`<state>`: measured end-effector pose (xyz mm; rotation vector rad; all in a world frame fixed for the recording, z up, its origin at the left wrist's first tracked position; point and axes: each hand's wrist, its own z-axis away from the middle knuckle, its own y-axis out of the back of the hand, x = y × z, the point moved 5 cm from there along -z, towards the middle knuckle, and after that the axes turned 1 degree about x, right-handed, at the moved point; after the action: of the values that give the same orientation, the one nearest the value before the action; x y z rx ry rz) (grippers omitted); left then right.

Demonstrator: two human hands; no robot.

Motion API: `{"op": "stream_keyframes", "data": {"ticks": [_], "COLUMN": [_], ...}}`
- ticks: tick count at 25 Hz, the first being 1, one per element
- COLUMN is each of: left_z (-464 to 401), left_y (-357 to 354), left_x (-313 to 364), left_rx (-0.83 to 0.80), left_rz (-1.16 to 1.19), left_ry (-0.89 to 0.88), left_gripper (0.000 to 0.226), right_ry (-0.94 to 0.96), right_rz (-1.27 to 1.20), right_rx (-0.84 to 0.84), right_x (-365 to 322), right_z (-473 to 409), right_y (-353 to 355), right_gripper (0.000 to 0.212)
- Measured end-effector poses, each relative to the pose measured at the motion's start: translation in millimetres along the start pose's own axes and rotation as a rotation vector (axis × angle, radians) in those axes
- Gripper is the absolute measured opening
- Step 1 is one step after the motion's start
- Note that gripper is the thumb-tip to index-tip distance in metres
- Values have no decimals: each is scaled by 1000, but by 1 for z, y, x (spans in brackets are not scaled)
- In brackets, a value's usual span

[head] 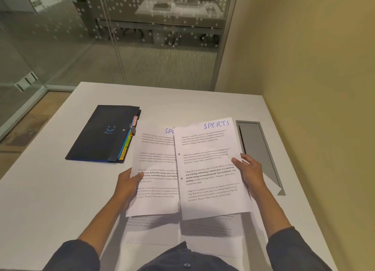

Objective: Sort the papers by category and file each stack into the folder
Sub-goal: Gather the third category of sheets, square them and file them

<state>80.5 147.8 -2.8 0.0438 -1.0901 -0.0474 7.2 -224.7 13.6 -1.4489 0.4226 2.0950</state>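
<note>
My right hand (248,172) grips the right edge of a printed sheet (211,169) headed "SPORTS" in blue ink. My left hand (129,182) grips the left edge of a second sheet (156,169), whose blue heading is partly covered by the first sheet. Both sheets are held above the table, the right one overlapping the left. More printed papers (152,230) lie flat on the table under them, near my body. A closed black folder (105,132) with coloured index tabs along its right side lies at the left, clear of both hands.
The white table (50,189) has a grey recessed cable slot (259,149) at the right, just beyond my right hand. A yellow wall runs along the right side. Glass partitions stand behind the table's far edge.
</note>
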Motion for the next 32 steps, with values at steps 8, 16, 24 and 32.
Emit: {"op": "stream_keyframes", "data": {"ticks": [8,16,24,32], "left_z": [5,26,17,8], "left_y": [-20,-58,-60,-63], "left_x": [5,22,28,43], "left_rx": [-113,-261,-283,-265], "left_rz": [-6,10,116,-19], "left_ry": [13,-38,-8,-121], "left_gripper": [23,15,26,20], "right_ry": [-7,54,60,47], "right_rz": [-15,45,-28,85], "right_rx": [-53,-178,-162,-274], "right_x": [-8,7,-4,-12], "right_z": [2,20,23,32], "right_y": [-24,-64,-68,-78], "right_gripper": [19,24,32,20]}}
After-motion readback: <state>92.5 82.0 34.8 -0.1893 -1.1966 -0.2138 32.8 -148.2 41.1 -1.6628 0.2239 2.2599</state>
